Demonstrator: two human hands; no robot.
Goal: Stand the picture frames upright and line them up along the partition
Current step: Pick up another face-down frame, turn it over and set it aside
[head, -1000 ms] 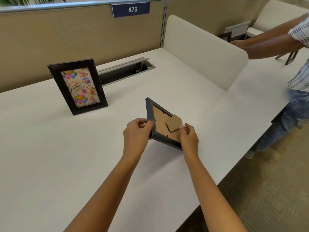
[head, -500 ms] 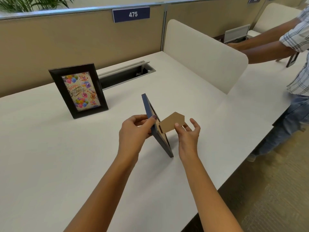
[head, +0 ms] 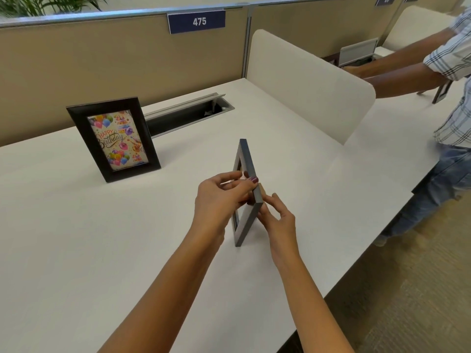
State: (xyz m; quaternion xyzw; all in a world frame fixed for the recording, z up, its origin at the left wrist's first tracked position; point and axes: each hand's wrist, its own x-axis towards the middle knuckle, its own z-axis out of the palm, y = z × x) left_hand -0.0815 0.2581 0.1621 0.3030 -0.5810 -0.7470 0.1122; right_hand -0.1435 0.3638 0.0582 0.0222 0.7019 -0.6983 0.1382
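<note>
White laminate desk runs across the view, backed by a tan fabric partition with a blue plate reading 475.

Black-framed picture with a "Happy Birthday" balloon print: upright with a slight backward lean, at 10 o'clock from the hands, near the partition but not touching it, print facing the camera. Just to its right, at 12 o'clock from the hands, a recessed grey metal cable tray with its lid raised is set into the desk.

Left hand: fingers curled, thumb and forefinger pinched on the near long edge of the grey-framed picture, other fingers against its front face. That frame stands on its lower corner on the desk, turned edge-on to the camera, well apart from the partition and to the right of the black frame. Its contents cannot be made out.

Right hand: partly open, fingertips against the back of the same grey frame; whether it grips the rear stand cannot be told.

Cream rounded divider panel stands at 1 o'clock. Beyond it, at 2 o'clock, a second person in a plaid shirt reaches across the adjoining desk, beside a dark frame standing there.
</note>
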